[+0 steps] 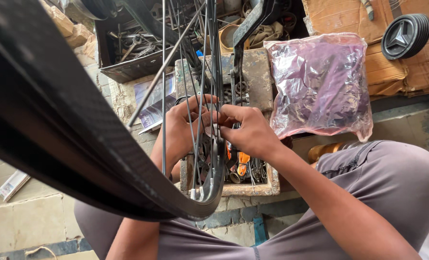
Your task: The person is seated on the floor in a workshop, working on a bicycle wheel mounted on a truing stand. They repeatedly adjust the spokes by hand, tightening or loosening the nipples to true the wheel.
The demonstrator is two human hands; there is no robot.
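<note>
A black bicycle wheel rim (55, 130) with thin steel spokes (164, 72) stands upright right in front of me. My left hand (183, 127) reaches through the spokes from the left, fingers curled near the wheel's middle. My right hand (246, 130) comes from the right and meets it, fingertips pinching a small part at the spokes (213, 126). What exactly is pinched is too small to tell. Both forearms rest above my grey trousers (383, 178).
A worn wooden toolbox (267, 185) with orange-handled tools sits below the hands. A pink plastic bag (320, 82) lies at right on cardboard (392, 72), beside a small black wheel (404, 36). A metal tray of wrenches (132, 53) is behind.
</note>
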